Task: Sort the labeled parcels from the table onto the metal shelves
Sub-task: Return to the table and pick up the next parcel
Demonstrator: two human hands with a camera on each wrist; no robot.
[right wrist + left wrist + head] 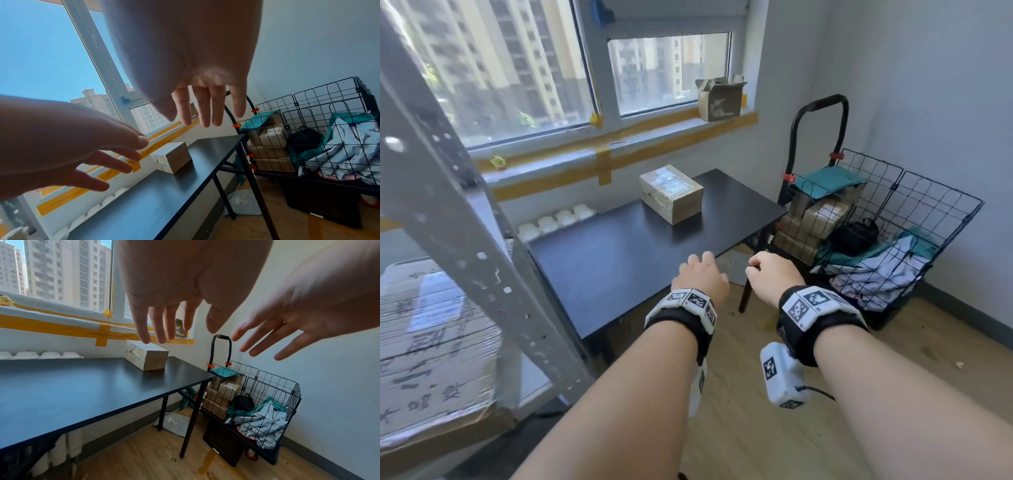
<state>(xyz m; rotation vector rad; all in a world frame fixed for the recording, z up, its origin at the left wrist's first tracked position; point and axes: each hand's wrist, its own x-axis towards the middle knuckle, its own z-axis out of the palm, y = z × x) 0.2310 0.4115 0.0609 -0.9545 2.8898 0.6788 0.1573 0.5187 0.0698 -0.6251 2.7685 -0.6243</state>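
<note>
On the far part of the black rectangular table (pixel 619 246), near the window side, the tape-wrapped brown cardboard parcel (pixel 671 193) is sitting alone, well apart from both your hands. It is looking stiff and boxy, probably light to moderate in weight, with glossy tape that may be slippery, so you are best taking it by its two opposite short sides. Your left hand (pixel 700 277) and right hand (pixel 770 274) are hovering over the near table edge, fingers spread loosely, holding and touching nothing.
</note>
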